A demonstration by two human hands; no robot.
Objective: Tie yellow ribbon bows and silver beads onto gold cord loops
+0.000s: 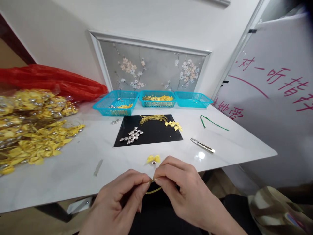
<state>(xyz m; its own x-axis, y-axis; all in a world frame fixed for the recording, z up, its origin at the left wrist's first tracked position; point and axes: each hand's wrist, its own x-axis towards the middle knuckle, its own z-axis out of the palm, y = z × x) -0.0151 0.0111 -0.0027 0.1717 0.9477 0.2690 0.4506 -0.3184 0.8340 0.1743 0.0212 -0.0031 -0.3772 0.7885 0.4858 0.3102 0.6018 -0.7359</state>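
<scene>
The left hand and right hand are meeting fingertip to fingertip at the table's near edge, both pinching a thin gold cord that is looping below them, which is keeping the cord taut and close to the eyes. A yellow ribbon bow with a small bead is lying just beyond the fingers. Farther out, a black mat is showing off silver beads, gold cords and bows by contrast. Thread snips are lying to the right, three turquoise baskets at the back, bagged finished bows at left.
</scene>
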